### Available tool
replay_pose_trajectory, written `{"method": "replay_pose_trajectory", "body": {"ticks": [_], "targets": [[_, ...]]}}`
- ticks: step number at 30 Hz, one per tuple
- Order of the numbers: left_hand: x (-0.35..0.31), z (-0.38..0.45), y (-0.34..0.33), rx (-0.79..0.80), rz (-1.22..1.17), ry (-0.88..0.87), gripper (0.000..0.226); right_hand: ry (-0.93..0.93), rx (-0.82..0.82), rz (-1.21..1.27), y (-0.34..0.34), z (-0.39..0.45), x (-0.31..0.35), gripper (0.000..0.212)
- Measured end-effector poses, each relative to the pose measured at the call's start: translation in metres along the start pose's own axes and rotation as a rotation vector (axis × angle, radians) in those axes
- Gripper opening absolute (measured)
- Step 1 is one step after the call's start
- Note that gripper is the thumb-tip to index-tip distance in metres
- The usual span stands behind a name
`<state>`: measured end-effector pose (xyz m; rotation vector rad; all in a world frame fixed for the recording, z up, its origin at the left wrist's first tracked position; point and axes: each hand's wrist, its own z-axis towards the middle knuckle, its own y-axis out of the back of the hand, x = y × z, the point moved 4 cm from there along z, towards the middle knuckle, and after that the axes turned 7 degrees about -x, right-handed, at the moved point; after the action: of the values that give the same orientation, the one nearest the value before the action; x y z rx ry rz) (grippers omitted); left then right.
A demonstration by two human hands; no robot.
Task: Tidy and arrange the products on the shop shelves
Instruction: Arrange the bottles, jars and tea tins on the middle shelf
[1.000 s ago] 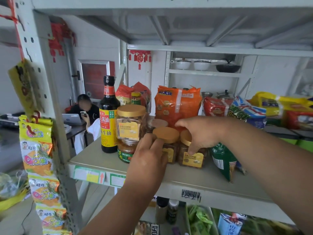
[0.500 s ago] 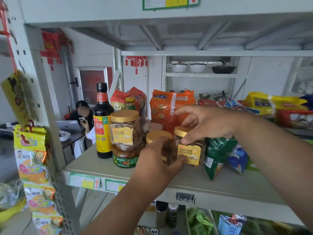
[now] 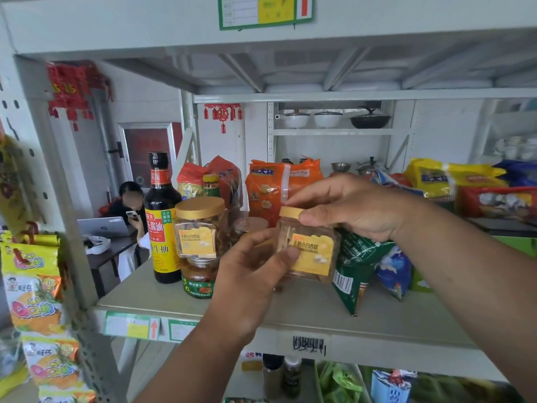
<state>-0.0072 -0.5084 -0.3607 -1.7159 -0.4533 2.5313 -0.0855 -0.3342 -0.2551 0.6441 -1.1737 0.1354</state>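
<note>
I have the small yellow-lidded jar (image 3: 308,248) gripped in both hands, right hand (image 3: 357,207) on its lid, left hand (image 3: 255,271) on its side; next, I judge, seat it label-forward on the shelf (image 3: 290,312) right of the taller jar (image 3: 200,228).

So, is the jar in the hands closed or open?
Closed: the gold lid sits on the clear jar, under the right hand; the left hand grips its side.

On the shelf (image 3: 290,312), the soy sauce bottle (image 3: 161,222) stands left of 2 stacked jars (image 3: 200,242); snack bags (image 3: 283,187) lie behind them.
</note>
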Motion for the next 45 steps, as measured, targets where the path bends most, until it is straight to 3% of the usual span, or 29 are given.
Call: {"method": "replay_pose_trajectory", "body": {"ticks": [3,6,9,14,22,26,31,35,45], "targets": [[0.002,0.000,-0.001,-0.034,-0.098,0.054,0.047,-0.008,0.039,0.143,-0.001,0.001,-0.004,0.055],[0.008,0.000,-0.003,-0.029,-0.296,0.165,0.026,0.014,0.157,0.299,-0.002,-0.002,-0.003,0.056],[0.008,0.000,-0.004,0.022,-0.324,0.149,0.019,0.048,0.216,0.309,-0.002,-0.004,0.000,0.056],[0.003,-0.003,-0.002,0.040,-0.086,-0.011,0.039,0.022,0.041,-0.050,0.001,-0.002,0.005,0.050],[0.006,0.001,-0.002,0.003,0.242,-0.180,0.027,-0.020,-0.033,-0.525,-0.002,-0.004,0.015,0.047],[0.007,0.008,-0.004,0.013,0.390,-0.205,0.014,-0.045,-0.008,-0.633,0.000,0.000,0.014,0.052],[0.014,0.016,0.000,-0.053,0.534,-0.230,0.020,-0.072,0.026,-0.712,0.000,0.008,0.006,0.053],[0.018,0.016,0.008,-0.123,0.658,-0.359,0.019,-0.076,0.121,-0.911,-0.015,0.012,-0.006,0.061],[0.022,0.019,0.032,-0.254,0.603,-0.328,0.021,-0.072,0.119,-0.946,-0.029,0.012,-0.020,0.055]]}}
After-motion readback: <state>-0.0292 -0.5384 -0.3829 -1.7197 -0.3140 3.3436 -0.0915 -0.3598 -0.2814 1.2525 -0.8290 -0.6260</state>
